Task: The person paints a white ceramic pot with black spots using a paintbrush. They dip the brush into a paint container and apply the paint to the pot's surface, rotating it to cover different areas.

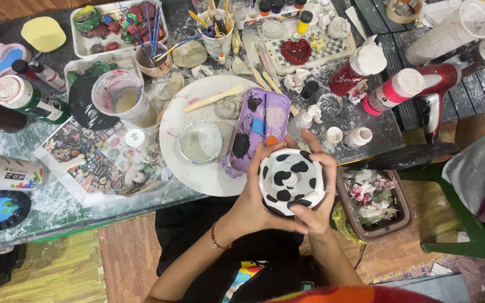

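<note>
Both hands hold a round white bowl with black cow-like patches, just off the near edge of the surface, above the person's lap. The left hand cups the bowl's left side and underside, fingers curled against its wall. The right hand wraps the right side, fingers reaching over the far rim and the thumb pressed on the near rim. The bowl's opening faces the camera; whether anything lies inside cannot be told.

Just beyond the bowl lies a purple tray used as a palette, with black blobs, an orange dab and a thin brush across it. It overlaps a big white plate, which also carries a small round dish of cloudy whitish liquid and a flat wooden stick.

Left of the plate stands a clear plastic cup smeared pink, holding murky water. Farther back, a brown cup holds blue-handled brushes, and a white cup is packed with brushes and pencils. A white tray at the far edge holds painted red, green and blue pieces. A checkered tray carries a red heart shape and pale unpainted figures.

To the right, a brown tub beside the surface is full of crumpled, paint-stained tissue. Paint bottles lie about on the right
</note>
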